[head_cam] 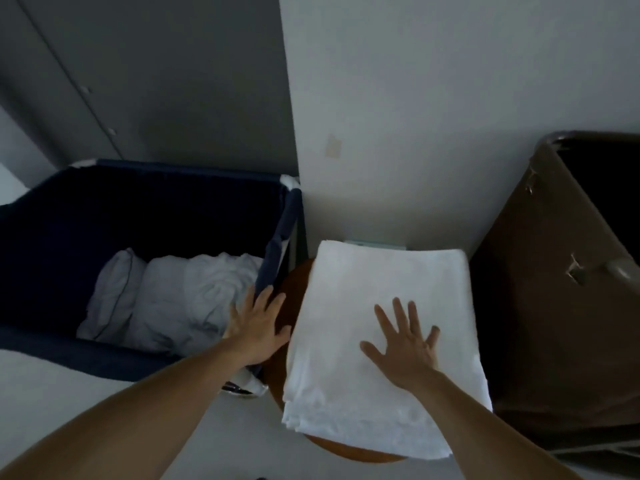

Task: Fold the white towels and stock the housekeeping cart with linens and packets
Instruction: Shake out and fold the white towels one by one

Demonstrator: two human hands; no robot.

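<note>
Right hand [403, 344]: flat on the towel, fingers straight and spread, gripping nothing.
Left hand [258, 327]: apart from the right, fingers straight, holding nothing; at the navy bin's [277, 244] near corner, contact with the rim not clear.
Towel [381, 278]: white, folded into a thick rectangle under the right palm, just right of the left hand, lying on a round table [294, 282].
Slip risk: near end of towel hanging past the table edge below the right wrist; likely to slide off if pressed or swept toward the body.
Fold risk: layered edges loose at that near end; liable to fan out under a one-handed push.
Snag risk: left fingers close to the bin's fabric rim; could catch it when reaching for the linens [180, 299] beyond the left hand.
Hidden: most of the tabletop, under the towel; a small pale item past the right fingertips, against the wall.
Cut off: brown container [554, 271] right of the right hand, interior too dark to read.
Unclear: no packets visible; whether either container belongs to the cart, impossible to tell in this dim light.
</note>
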